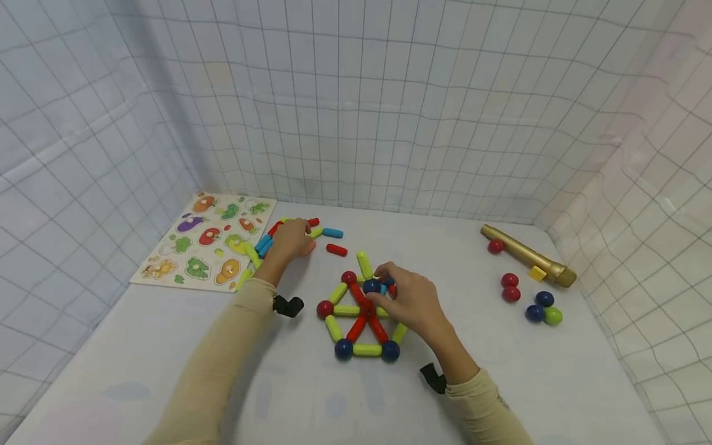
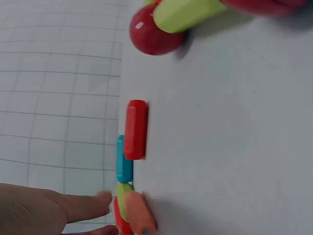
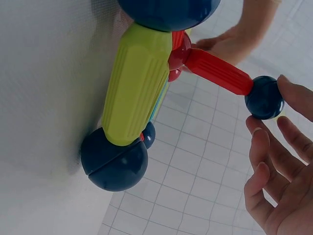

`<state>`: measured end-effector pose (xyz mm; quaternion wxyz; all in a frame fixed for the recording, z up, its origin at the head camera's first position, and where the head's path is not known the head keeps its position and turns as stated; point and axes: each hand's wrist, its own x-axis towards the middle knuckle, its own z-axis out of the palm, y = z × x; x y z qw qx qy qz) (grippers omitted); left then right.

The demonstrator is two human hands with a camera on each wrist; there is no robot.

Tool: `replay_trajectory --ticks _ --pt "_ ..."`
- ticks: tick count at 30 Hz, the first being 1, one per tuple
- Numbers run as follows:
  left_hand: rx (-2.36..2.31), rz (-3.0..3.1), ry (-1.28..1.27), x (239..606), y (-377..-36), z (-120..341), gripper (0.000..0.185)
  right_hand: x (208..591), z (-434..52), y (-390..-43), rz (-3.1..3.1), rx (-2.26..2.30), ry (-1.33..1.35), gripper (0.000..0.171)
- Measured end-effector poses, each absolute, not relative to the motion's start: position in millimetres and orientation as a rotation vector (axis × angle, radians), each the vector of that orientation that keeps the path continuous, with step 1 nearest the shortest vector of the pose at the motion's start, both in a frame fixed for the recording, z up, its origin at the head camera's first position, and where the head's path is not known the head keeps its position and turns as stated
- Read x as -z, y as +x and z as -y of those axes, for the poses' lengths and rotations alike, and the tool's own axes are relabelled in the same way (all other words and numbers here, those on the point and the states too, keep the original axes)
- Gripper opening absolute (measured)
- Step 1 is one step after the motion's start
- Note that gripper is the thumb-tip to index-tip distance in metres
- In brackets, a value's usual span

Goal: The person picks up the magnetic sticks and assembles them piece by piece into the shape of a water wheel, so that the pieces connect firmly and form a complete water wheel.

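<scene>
I've got the stick-and-ball wheel [image 1: 361, 315] flat mid-table with my right hand [image 1: 408, 300] right on it, fingertips [image 3: 288, 88] pinching the blue ball [image 3: 264, 97] on its far rim, while my left hand [image 1: 292, 240], fingers loosely spread, paws the loose sticks [image 1: 334, 233] farther off.

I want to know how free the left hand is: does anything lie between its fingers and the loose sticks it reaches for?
Nothing visible does. The left hand is already at the pile of loose sticks, its fingertips right beside the nearest ones, with only bare table around.
</scene>
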<state>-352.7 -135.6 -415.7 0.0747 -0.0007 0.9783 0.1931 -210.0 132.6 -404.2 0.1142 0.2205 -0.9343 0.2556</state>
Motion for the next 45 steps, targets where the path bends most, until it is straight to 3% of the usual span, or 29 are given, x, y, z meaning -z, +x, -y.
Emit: replay_trajectory --ticks 8,22,40,45 --pt "-0.465 -2.963 0.066 432.1 -349.4 133.6 0.030 406.9 -133.3 -211.4 2.730 -0.761 0.659 0.044" --pt "-1.139 -2.641 0.467 404.3 -305.0 89.3 0.030 405.4 -136.0 -213.6 2.720 -0.712 0.651 0.044" --pt "-1.056 -2.621 0.441 443.0 -304.6 86.4 0.037 404.2 -140.7 -215.2 2.775 -0.699 0.669 0.046" --pt "-1.063 -2.601 0.472 453.2 -303.5 92.8 0.027 394.6 -179.9 -230.3 2.967 -0.653 0.349 0.047"
